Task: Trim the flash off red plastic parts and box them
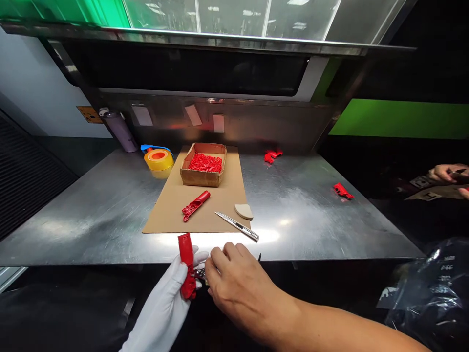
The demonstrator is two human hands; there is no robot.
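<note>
In a white glove, my left hand (170, 288) is closed around a red plastic part (186, 252) with a smooth tubular upper end, held upright just past the table's near edge. My bare right hand (244, 288) is closed beside it on a metal tool (201, 275). Only a bit of that tool's metal shows, against the red part's lower side; its kind is hidden by my fingers. Beyond my hands, a similar red plastic part (196, 205) lies on a cardboard sheet (161, 219), near a silver utility knife (237, 226) and a beige wedge-shaped pad (244, 211).
A cardboard box (201, 178) of small red pieces sits on the sheet. Yellow tape (159, 159) and a purple bottle (120, 130) stand at left. Red parts (271, 156) and another red piece (343, 191) lie right on the metal table (300, 220). Another person's hand (447, 172) is at far right.
</note>
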